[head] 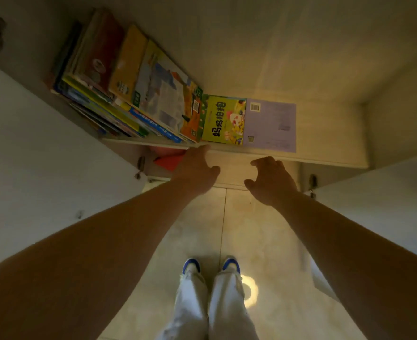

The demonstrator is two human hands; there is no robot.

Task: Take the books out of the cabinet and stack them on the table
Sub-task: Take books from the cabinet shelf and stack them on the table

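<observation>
Paper-thin books (138,94) lean at the shelf's (325,160) left end; your left hand (197,168) and right hand (271,180), loosely spread, hold nothing, so pulling one could topple the rest.

books (168,94): glossy paper covers | shelf (300,158): pale wood | floor (264,229): glossy tile

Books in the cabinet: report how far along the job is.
Done: the cabinet door stands open. In hand: nothing; left hand and right hand reach empty toward the shelf. Left: the leaning books and the flat open book; no table in view.
</observation>
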